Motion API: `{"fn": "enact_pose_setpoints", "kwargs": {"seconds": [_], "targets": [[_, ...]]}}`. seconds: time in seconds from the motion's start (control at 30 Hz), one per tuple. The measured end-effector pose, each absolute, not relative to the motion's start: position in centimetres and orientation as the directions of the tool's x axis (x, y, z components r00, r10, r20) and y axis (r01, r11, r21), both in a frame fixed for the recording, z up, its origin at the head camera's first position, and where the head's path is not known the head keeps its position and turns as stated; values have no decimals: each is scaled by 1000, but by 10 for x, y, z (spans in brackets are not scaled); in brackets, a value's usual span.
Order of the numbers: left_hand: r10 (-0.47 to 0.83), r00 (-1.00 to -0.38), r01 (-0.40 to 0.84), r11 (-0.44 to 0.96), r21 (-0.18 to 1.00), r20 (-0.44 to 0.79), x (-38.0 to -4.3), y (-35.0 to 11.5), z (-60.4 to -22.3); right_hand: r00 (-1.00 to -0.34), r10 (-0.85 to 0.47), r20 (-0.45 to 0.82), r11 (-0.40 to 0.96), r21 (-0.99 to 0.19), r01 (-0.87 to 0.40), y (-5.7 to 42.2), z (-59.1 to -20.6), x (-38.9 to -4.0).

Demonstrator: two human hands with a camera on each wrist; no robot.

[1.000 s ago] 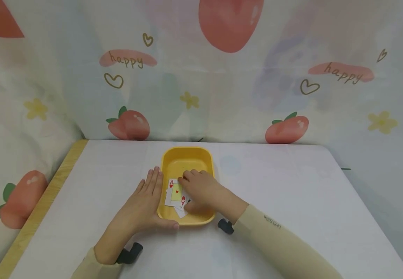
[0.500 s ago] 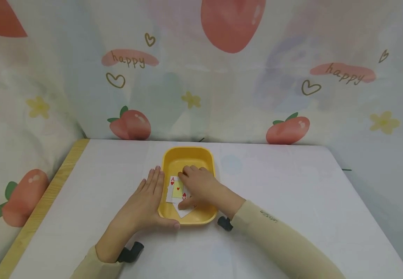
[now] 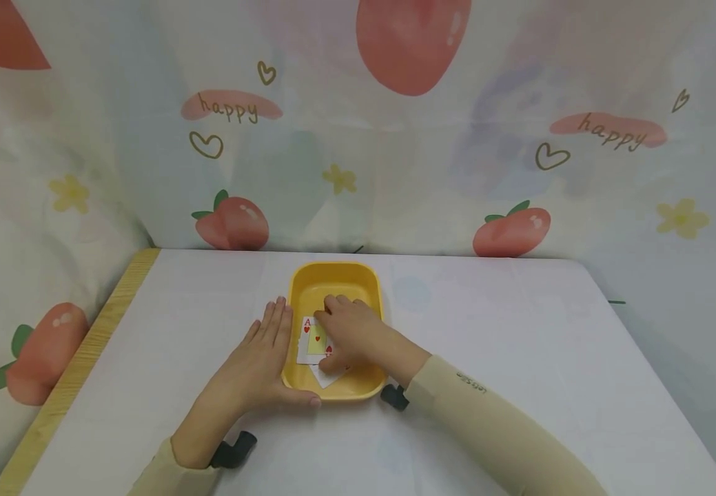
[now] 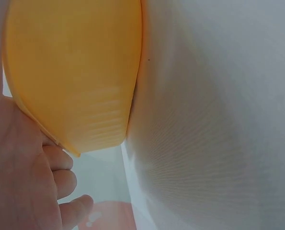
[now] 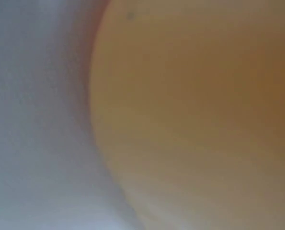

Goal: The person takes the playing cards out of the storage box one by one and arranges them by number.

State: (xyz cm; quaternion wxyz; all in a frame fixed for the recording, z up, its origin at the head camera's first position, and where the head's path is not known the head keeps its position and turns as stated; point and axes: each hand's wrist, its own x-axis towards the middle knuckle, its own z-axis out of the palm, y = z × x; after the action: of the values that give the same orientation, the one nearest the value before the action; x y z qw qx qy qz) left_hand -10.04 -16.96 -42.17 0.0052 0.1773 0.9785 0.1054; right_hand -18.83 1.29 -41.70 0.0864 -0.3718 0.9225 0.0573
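Observation:
A yellow plastic tray (image 3: pixel 337 274) stands on the white-covered table, with a few playing cards inside. The ace of hearts (image 3: pixel 313 350) lies face up at the tray's left side. Beneath it pokes out a white corner of another card (image 3: pixel 324 379). My right hand (image 3: pixel 358 334) reaches into the tray with bent fingers and thumb, gripping the cards and covering part of them. Along the left rim rests my left hand (image 3: pixel 252 365), fingers straight, thumb at the near edge. The left wrist view has the tray's outer wall (image 4: pixel 75 72) beside that hand; the right wrist view is a blur of tray.
White cloth (image 3: pixel 488 331) covers the table (image 3: pixel 519 386), leaving a wooden strip (image 3: pixel 78 372) bare at the left edge. Behind the table hangs a curtain (image 3: pixel 370 172) printed with peaches. Dark wrist-worn pieces (image 3: pixel 233 450) sit by both wrists.
The right hand has shifted slightly left and its thumb now lies over the lower part of the ace of hearts. The ace has moved only a little. The left hand keeps its place on the rim.

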Motion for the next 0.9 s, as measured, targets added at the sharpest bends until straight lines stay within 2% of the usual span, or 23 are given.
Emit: {"fn": "enact_pose_setpoints", "kwargs": {"seconds": [0.2,0.37,0.9], "targets": [[352,-935,353,912,209,41,-100,-169,-422,-706,-686,-173,711,43,-702,17,-417,-191],[341,-939,342,916,212,40,-100,-168,-422,-696,-703,-147,704,-1,-711,22,-414,-193],[364,-930,366,903,227,50,-100,-169,-420,-694,-718,-52,695,-74,-715,46,-381,-192]]}}
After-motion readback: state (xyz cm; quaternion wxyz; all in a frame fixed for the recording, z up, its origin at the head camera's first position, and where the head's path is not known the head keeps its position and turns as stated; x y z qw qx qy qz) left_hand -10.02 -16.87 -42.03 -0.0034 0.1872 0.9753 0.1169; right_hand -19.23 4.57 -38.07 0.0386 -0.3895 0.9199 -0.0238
